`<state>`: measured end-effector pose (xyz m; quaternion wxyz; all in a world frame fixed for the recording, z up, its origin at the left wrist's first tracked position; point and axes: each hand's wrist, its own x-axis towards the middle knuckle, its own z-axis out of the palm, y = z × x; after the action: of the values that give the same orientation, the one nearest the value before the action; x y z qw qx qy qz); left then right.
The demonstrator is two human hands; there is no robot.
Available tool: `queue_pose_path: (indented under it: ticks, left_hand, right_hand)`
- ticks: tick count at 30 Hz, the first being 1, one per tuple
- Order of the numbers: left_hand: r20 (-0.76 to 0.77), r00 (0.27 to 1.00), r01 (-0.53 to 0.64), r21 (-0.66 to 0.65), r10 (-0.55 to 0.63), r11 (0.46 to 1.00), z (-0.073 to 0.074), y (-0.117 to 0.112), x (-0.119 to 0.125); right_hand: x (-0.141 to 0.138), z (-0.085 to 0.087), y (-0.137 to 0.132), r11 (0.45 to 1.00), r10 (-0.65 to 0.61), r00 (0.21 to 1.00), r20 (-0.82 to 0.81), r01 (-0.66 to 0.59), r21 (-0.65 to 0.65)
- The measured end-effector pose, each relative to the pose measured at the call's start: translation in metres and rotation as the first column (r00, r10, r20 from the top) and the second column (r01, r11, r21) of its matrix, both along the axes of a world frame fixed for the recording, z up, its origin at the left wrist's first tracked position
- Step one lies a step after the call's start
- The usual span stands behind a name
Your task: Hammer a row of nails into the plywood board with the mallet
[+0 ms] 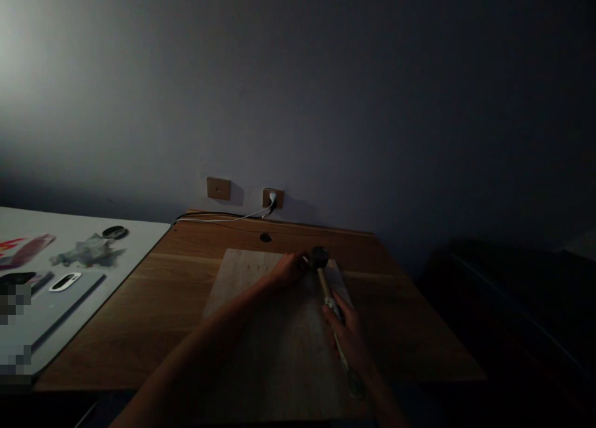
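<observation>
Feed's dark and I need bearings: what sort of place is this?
Likely a home room or small workshop: a wooden desk against a plain wall with sockets, a board on it, and the right hand gripping a hammer.

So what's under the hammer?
A pale wooden board, lying on the brown table. The right hand grips the hammer by its handle; the left hand rests on the board beside its head. Anything under the head or those fingers is hidden.

This is looking like a dim room in a home, where a wooden worktop [177, 291] is standing against a plain wall [326, 105], socket plates [218, 188] sitting just behind it and a white cable [223, 219] trailing along its back edge.
</observation>
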<state>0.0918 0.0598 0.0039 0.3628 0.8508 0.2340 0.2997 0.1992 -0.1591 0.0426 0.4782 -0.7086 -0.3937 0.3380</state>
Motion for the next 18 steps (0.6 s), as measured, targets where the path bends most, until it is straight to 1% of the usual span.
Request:
queue_pose_path:
  ticks: [4, 7, 10, 14, 18]
  left_hand:
    - [0.005, 1.0, 0.001, 0.0, -0.001, 1.0, -0.003, 0.003, 0.0]
    - [-0.008, 1.0, 0.027, -0.027, -0.027, 0.999, 0.001, 0.001, -0.002]
    - [-0.035, 0.999, 0.023, -0.034, -0.024, 0.999, 0.006, -0.001, -0.004]
    - [-0.027, 1.0, 0.009, -0.02, -0.009, 1.0, 0.011, -0.004, -0.004]
    - [-0.02, 1.0, 0.005, 0.004, -0.005, 1.0, 0.014, -0.005, -0.004]
  right_hand:
    - [0.0, 0.005, 0.0, 0.999, 0.024, 0.999, 0.024, -0.025, 0.049]
    - [-0.001, 0.01, 0.0, 1.0, 0.014, 1.0, -0.017, -0.013, 0.023]
    - [-0.002, 0.012, -0.001, 1.0, -0.008, 0.999, -0.044, 0.009, 0.011]
    - [0.0, 0.006, 0.0, 0.998, -0.008, 1.0, 0.01, 0.007, 0.064]
    - [0.0, -0.003, 0.001, 0.999, 0.011, 0.999, 0.043, -0.013, 0.051]
